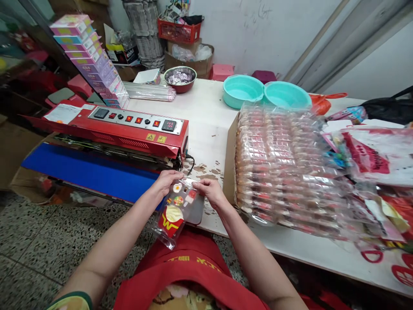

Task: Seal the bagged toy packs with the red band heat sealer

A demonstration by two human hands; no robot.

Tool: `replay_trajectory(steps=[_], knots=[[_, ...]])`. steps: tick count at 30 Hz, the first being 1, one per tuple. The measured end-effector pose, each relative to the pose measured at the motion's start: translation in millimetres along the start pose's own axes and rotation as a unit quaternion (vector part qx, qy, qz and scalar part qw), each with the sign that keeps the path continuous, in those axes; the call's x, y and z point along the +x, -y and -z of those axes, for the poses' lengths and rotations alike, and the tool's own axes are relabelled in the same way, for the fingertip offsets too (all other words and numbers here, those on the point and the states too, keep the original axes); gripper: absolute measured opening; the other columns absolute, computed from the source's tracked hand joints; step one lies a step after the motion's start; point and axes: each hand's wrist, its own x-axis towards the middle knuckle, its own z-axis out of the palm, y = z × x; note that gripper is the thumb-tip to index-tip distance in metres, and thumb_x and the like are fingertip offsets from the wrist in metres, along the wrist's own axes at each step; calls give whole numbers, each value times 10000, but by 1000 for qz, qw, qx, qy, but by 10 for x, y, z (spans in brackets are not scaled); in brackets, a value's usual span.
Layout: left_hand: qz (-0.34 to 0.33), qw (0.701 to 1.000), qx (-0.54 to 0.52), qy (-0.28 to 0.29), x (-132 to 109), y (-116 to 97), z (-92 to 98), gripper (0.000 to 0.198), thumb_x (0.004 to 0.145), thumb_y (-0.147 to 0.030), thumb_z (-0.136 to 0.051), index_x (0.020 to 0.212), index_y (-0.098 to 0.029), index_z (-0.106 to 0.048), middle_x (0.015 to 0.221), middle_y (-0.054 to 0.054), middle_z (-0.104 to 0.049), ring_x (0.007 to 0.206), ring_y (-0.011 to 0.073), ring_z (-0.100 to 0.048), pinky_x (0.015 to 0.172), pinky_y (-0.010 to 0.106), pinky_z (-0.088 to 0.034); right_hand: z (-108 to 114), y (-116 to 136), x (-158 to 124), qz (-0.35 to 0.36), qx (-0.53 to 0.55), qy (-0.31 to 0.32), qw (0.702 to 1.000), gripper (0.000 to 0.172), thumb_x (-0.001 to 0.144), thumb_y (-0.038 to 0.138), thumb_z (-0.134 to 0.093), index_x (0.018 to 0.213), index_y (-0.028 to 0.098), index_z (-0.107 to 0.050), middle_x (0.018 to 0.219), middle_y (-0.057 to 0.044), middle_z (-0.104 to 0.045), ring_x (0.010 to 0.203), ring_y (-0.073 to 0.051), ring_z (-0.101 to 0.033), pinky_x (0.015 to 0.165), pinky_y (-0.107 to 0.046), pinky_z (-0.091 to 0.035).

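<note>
Between both hands hangs a clear plastic bag [177,202] with several small food-shaped pieces inside, among them a fried egg, a popsicle and red-and-yellow fries. My left hand [167,181] pinches its upper left corner, and my right hand [209,190] pinches the upper right one. The bag's top edge is close to the right end of a red sealing machine [135,133], near the blue conveyor belt [97,172]. The machine's panel shows lit switches and a red digital display.
A cardboard box [229,168] packed with rows of filled clear bags [284,163] stands to the right. Behind it are two turquoise basins [243,92]. A metal bowl [180,82] of small packets and a tall stack of boxes [93,64] stand at the back. Scissors [372,255] lie far right.
</note>
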Motion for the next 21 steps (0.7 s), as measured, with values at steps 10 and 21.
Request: replay_trajectory(steps=[10, 21], knots=[[-30, 992, -91, -79, 172, 111, 128, 318, 588, -354, -810, 697, -128, -614, 614, 52, -671, 481, 145, -597, 479, 252, -488, -187, 156, 264, 54, -7, -28, 998, 412, 429, 363, -872, 735, 165, -681, 630, -26, -696, 574, -175, -627, 570, -287, -487], [-48, 982, -110, -149, 266, 43, 680, 385, 473, -185, -800, 784, -142, -577, 742, 73, -694, 641, 193, -669, 608, 317, -560, -663, 75, 761, 25, 73, -70, 995, 526, 392, 347, -871, 774, 189, -547, 623, 1, -664, 569, -174, -628, 538, -282, -494]])
